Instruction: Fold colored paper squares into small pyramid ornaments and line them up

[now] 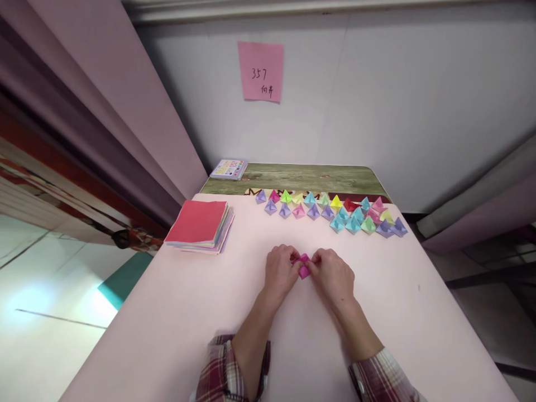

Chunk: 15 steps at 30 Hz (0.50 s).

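A small magenta folded paper piece is held just above or on the white tabletop, between my two hands. My left hand pinches its left side, with thumb and fingers pressed together. On the opposite side, my right hand grips it the same way. The fingertips cover parts of the paper's left and right edges. Beyond the hands, rows of small folded paper shapes in purple, pink, green, yellow, blue and red stand along the far right part of the table.
A stack of coloured paper sheets, red on top, lies at the table's left. Behind it, a printed packet rests on the green wood-patterned strip. A pink note hangs on the wall; a curtain borders the left.
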Each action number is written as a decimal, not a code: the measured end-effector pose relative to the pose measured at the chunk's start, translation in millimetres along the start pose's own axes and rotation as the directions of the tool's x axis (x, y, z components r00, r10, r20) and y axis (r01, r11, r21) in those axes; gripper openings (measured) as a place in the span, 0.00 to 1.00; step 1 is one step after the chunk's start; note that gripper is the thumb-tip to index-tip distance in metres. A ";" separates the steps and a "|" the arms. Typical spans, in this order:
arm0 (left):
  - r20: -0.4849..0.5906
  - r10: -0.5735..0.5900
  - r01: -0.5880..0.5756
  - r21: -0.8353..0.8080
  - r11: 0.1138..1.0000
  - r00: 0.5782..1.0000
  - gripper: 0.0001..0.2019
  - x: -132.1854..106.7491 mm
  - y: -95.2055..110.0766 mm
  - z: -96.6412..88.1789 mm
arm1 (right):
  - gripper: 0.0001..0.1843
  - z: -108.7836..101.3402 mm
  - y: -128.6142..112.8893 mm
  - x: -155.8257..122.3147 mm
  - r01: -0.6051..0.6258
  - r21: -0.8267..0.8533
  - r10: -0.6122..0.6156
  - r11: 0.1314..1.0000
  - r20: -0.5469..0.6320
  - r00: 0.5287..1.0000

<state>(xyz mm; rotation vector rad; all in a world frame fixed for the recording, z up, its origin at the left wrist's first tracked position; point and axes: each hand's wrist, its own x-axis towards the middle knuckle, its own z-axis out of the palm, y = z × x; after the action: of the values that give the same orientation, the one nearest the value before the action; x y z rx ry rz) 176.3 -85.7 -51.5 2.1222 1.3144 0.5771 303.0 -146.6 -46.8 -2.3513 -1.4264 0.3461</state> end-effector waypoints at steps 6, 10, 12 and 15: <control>0.009 0.016 -0.016 0.009 1.000 1.000 0.02 -0.9 -0.1 0.1 | 0.07 -2.4 -3.1 1.3 -0.090 0.056 0.086 0.994 0.080 0.993; 0.017 -0.003 0.003 -0.010 1.000 1.000 0.06 -0.6 -0.3 -0.7 | 0.06 -5.8 -2.7 3.3 -0.188 0.169 0.161 0.967 0.162 0.974; 0.023 -0.004 0.004 -0.012 1.000 1.000 0.07 0.0 -0.7 -0.9 | 0.05 -7.1 -1.9 3.7 -0.219 0.237 0.171 0.947 0.209 0.963; 0.033 -0.001 0.001 -0.009 1.000 0.999 0.06 1.7 -3.4 -0.6 | 0.07 -7.0 1.1 3.6 -0.215 0.288 0.156 0.933 0.214 0.964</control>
<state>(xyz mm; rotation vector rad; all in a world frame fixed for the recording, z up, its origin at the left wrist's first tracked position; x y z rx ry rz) 174.4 -82.9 -53.2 2.1148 1.2922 0.5440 308.3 -145.1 -41.0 -2.2413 -1.1261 0.8035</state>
